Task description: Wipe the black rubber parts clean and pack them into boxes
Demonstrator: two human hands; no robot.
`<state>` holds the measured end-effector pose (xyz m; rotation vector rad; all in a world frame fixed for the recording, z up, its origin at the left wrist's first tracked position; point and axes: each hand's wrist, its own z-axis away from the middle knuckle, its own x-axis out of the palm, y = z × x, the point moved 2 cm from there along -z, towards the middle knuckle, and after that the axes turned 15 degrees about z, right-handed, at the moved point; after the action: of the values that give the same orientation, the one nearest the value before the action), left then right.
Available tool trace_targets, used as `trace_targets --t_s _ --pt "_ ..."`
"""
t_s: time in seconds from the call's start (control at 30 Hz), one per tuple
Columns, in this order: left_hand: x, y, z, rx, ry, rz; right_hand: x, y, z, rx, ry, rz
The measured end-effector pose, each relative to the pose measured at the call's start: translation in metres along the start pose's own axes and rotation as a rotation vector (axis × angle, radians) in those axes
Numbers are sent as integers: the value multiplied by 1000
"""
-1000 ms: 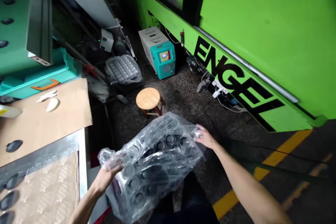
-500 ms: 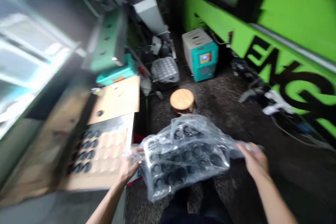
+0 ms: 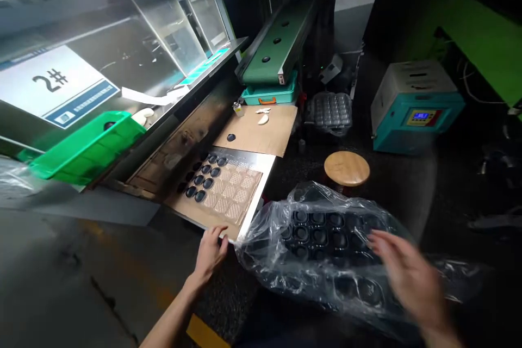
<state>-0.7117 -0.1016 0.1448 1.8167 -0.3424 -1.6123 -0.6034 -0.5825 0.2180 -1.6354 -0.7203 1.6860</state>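
Observation:
A clear plastic bag (image 3: 277,277) holds dark moulded trays with rows of round-cornered pockets (image 3: 318,236). It lies low in front of me, right of the worktable. My right hand (image 3: 411,272) is over the bag's right part, fingers stretched out and slightly blurred. My left hand (image 3: 211,250) is at the table's near corner, close to the bag's left edge, with thumb and fingers apart. Beyond it, a clear blister tray (image 3: 232,190) rests on cardboard, with several small black rounded pieces (image 3: 199,179) along its left side.
A green conveyor (image 3: 281,38) carrying black pieces ends above a teal bin (image 3: 269,95). A wooden stool (image 3: 346,167) stands beyond the bag, near a teal-and-white machine (image 3: 418,103). At left are a green bin (image 3: 89,149) and a "2#" sign (image 3: 57,84). Stacked clear trays (image 3: 332,111) sit behind.
The view has turned left. The bag of trays, earlier held stretched between both hands, is now lower and slacker. My left hand has come away from its edge; my right hand's fingers have straightened.

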Motion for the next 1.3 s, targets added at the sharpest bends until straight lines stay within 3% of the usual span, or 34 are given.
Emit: trace_targets --t_s 0.1,0.17,0.23,0.3,0.37,0.5,0.57,0.67,0.73,0.83,1.0,1.07,1.13,1.23,1.3 --pt "9 -11 -43 45 -24 -210 131 -116 -12 -305 -232 -102" --pt "17 -19 -62 79 -110 -294 217 -168 -17 -407 -294 -66" --pt "21 -29 -71 122 -174 -300 289 -186 -19 -394 -419 56" --pt "19 -36 -74 165 -208 -264 336 -177 -14 -272 -475 182" --pt "12 -41 -75 195 -220 -229 363 -157 -4 -97 -462 299" --pt "-6 -43 -77 231 -204 -152 390 -135 20 204 -354 458" --pt "-12 -43 -79 249 -208 -122 401 -133 25 291 -326 476" --pt "-19 -43 -83 274 -213 -108 409 -129 25 300 -331 420" --pt "-22 -42 -87 287 -206 -108 404 -121 23 263 -318 358" --pt "-21 -43 -93 297 -197 -106 379 -104 23 252 -225 294" --pt "-9 -47 -96 298 -257 -138 304 -84 29 268 -1 183" --pt "-4 -50 -95 288 -275 -163 257 -80 35 246 58 131" --pt "-3 -54 -95 275 -273 -186 196 -76 43 232 136 95" --pt "-6 -58 -98 280 -300 -207 83 -70 64 290 334 32" --pt "-10 -52 -95 303 -282 -218 3 -68 85 372 562 -20"
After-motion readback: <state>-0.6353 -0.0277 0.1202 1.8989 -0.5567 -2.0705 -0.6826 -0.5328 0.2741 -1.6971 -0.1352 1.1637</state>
